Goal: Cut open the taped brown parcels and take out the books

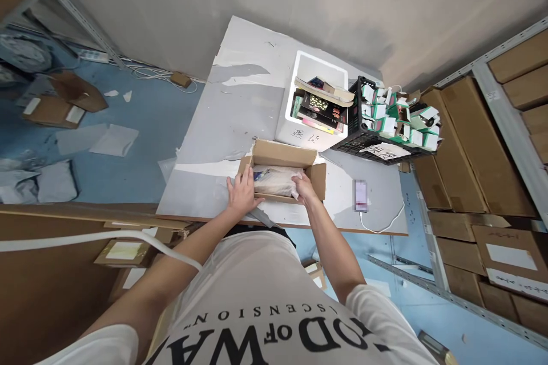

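An open cardboard box [285, 154] stands near the front edge of the table, its flaps folded outward. Inside lies a package in clear, wrinkled plastic [276, 181], with a bit of blue at its left end; what is wrapped cannot be made out. My left hand [242, 191] lies against the box's left end, fingers spread over the flap and thumb along the front wall. At the right end of the box, my right hand [303, 185] reaches in, thumb and fingers closed on the plastic of the package.
Behind the box stand a white foam box [314, 140] of books and a black crate [355, 108] of small white-green boxes. A phone [360, 195] with a white cable lies on the table [240, 102]. Carton-filled shelving [492, 77] is at right; a white cable [145, 235] crosses at left.
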Demonstrator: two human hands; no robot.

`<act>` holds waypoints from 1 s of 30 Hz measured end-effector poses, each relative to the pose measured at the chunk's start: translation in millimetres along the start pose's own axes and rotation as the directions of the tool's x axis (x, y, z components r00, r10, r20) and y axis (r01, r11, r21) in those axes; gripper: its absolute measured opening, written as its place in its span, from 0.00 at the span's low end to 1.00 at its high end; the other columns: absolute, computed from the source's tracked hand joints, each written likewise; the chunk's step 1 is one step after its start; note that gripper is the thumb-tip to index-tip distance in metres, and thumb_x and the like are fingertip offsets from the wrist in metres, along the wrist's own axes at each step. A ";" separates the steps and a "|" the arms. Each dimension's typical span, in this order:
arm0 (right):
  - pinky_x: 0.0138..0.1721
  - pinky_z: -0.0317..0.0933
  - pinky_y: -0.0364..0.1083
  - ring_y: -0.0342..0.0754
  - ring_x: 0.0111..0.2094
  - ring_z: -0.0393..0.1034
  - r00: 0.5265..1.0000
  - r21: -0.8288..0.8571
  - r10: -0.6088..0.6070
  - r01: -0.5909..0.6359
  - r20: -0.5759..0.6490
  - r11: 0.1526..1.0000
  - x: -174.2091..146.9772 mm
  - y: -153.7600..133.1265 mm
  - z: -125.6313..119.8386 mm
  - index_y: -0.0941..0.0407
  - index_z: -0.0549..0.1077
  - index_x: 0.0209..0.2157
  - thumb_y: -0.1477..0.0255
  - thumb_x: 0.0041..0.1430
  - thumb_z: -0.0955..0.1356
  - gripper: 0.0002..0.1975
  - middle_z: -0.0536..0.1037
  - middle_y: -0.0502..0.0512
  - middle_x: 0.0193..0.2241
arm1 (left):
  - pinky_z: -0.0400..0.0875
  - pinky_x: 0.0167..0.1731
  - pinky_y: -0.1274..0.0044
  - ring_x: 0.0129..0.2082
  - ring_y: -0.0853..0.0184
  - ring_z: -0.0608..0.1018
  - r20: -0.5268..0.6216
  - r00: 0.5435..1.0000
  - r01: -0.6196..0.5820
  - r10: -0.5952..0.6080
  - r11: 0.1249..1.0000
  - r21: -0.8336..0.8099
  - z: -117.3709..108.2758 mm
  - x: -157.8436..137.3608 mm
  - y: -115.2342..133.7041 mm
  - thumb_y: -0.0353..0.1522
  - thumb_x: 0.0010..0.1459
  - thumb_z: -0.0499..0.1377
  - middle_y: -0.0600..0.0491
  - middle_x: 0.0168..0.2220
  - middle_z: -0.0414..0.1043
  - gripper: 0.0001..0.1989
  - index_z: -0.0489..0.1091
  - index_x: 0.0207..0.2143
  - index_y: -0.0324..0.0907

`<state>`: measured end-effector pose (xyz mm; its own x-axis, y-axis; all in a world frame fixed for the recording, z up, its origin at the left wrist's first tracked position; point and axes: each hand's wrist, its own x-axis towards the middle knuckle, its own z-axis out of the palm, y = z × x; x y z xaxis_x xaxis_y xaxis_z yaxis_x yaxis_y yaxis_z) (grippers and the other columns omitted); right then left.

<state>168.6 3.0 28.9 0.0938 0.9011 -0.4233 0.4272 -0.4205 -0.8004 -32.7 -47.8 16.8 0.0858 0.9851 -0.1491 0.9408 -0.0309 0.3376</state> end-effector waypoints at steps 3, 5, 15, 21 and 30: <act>0.35 0.68 0.45 0.46 0.32 0.73 0.999 0.259 0.036 -0.030 -0.021 0.965 -15.5 -12.7 -12.3 0.55 0.64 0.45 0.70 0.54 0.61 0.16 0.76 0.52 0.32 | 0.49 0.57 0.48 0.59 0.42 0.58 -0.026 1.000 0.018 -0.017 1.000 0.009 0.2 4.6 7.8 0.48 0.44 0.65 0.37 0.68 0.40 0.57 0.39 0.67 0.37; 0.37 0.69 0.46 0.47 0.35 0.73 0.999 0.324 0.001 0.013 -0.042 0.946 -28.0 -18.8 -23.3 0.55 0.63 0.46 0.68 0.54 0.61 0.16 0.76 0.53 0.34 | 0.51 0.56 0.49 0.58 0.43 0.59 -0.046 0.999 0.029 -0.029 1.000 0.008 0.7 6.7 11.4 0.48 0.42 0.66 0.38 0.67 0.42 0.57 0.41 0.67 0.38; 0.38 0.65 0.44 0.45 0.34 0.72 0.966 0.683 -0.159 0.258 -0.205 0.684 -75.7 -9.5 -67.2 0.52 0.64 0.37 0.64 0.47 0.71 0.17 0.76 0.49 0.35 | 0.47 0.59 0.55 0.62 0.43 0.54 -0.047 0.994 0.095 -0.098 0.994 -0.058 -12.2 23.3 18.4 0.46 0.38 0.68 0.35 0.67 0.42 0.60 0.41 0.66 0.33; 0.33 0.62 0.42 0.43 0.30 0.68 0.909 0.666 -0.253 0.416 -0.332 0.619 -91.0 -15.1 -82.0 0.52 0.63 0.35 0.63 0.48 0.72 0.16 0.73 0.46 0.32 | 0.41 0.61 0.55 0.67 0.45 0.42 -0.054 0.990 0.099 -0.127 0.925 -0.366 -49.3 -34.4 30.3 0.43 0.46 0.63 0.36 0.68 0.35 0.50 0.44 0.66 0.34; 0.35 0.60 0.44 0.44 0.30 0.66 0.700 0.369 -0.584 0.714 -0.412 0.595 -111.3 -40.3 -63.5 0.52 0.67 0.34 0.62 0.54 0.68 0.10 0.70 0.48 0.29 | 0.68 0.50 0.61 0.54 0.52 0.71 0.326 0.928 0.371 0.179 -0.410 -0.833 -93.1 -71.8 85.8 0.50 0.50 0.62 0.41 0.54 0.70 0.33 0.66 0.54 0.41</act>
<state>198.1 -73.6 135.3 0.1869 0.9194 0.3461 -0.0106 0.3542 -0.9351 11.4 -105.4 142.9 0.3548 0.8539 -0.3809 -0.6271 0.5195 0.5804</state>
